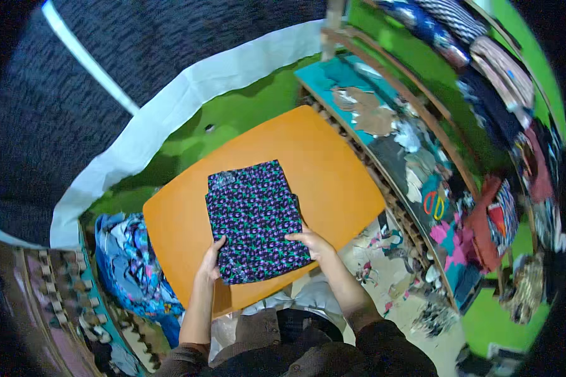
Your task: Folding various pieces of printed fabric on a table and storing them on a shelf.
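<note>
A folded piece of dark cloth (255,217) with a small purple and green flower print is held flat over an orange tabletop (336,169). My left hand (212,259) grips its lower left edge, thumb on top and fingers hidden beneath. At the lower right edge, my right hand (313,244) pinches the cloth the same way, its thumb lying across the print. The fold is roughly rectangular, with a small step along its right side. Whether the far end rests on the table I cannot tell.
A heap of blue patterned cloth (122,264) lies left of the table. On the right, a shelf holds fabric scraps (365,110) and scissors (434,205) with red and yellow handles. Rolled fabrics (500,69) fill a higher shelf. Scraps litter the floor (374,292). A white cloth strip (201,81) hangs behind.
</note>
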Tool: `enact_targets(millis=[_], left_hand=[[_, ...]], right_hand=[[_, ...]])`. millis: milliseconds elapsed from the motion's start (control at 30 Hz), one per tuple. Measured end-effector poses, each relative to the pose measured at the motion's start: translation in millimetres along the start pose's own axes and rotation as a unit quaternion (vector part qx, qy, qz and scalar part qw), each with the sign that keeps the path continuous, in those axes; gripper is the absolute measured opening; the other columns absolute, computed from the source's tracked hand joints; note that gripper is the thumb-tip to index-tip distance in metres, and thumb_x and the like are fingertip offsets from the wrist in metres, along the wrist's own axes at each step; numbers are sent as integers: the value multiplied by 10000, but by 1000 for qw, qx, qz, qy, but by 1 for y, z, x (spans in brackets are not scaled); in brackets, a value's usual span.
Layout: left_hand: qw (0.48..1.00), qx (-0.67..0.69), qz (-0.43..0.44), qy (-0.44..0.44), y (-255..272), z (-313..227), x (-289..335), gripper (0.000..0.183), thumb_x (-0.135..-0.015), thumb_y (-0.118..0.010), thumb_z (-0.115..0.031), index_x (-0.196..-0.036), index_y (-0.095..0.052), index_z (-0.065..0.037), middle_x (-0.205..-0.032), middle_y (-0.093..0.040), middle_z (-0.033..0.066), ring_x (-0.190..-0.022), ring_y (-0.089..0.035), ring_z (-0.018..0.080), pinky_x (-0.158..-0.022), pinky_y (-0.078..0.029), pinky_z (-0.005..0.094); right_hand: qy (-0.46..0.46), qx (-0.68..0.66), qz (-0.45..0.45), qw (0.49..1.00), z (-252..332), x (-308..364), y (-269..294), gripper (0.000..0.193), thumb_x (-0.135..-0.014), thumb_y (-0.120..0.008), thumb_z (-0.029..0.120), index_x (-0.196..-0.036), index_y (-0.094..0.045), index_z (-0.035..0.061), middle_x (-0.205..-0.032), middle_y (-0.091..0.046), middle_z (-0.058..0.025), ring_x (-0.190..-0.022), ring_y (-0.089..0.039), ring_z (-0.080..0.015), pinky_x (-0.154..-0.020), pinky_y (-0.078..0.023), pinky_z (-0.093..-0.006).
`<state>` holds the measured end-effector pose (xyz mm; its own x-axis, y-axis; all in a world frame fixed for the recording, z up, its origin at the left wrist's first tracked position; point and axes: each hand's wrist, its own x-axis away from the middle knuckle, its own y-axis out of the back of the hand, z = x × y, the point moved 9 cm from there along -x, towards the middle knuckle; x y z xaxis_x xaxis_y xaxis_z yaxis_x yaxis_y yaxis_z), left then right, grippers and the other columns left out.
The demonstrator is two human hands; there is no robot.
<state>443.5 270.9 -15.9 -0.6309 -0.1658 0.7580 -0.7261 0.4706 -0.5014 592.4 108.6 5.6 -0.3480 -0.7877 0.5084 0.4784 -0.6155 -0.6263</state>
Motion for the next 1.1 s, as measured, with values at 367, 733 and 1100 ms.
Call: enact_targets(millis=[367,733,1100], left_hand=[[966,-58,252,19,11,-34,4,445,-843,-545,-278,-1180,-446,-4,-1135,-542,160,-1012,-544,272,-876,-445,432],[906,-116,407,-33,16,-81,-4,499,-854,-517,-261,-1296,-330,-124,-1140,-531,125,-1004,-545,253,-843,-464,453],[842,-273,466,-12,-98,-145,-10,628,-856,-496,-246,-1371,-167,-102,-1276,-411,132,-1120,-453,230,-926,-399,386]], right_hand=[[206,183,-186,943,-19,63,-92,748,-705,-642,-6,-1339,-267,119,-1148,-521,-60,-1042,-507,-182,-865,-432,-361],[342,249,-310,851,-50,81,-168,793,-707,-662,70,-1362,-216,99,-1256,-445,-56,-1125,-436,-166,-973,-317,-332],[432,218,-301,822,38,68,-180,777,-736,-586,-8,-1379,-166,114,-1260,-419,-71,-1106,-449,-184,-939,-365,-331]])
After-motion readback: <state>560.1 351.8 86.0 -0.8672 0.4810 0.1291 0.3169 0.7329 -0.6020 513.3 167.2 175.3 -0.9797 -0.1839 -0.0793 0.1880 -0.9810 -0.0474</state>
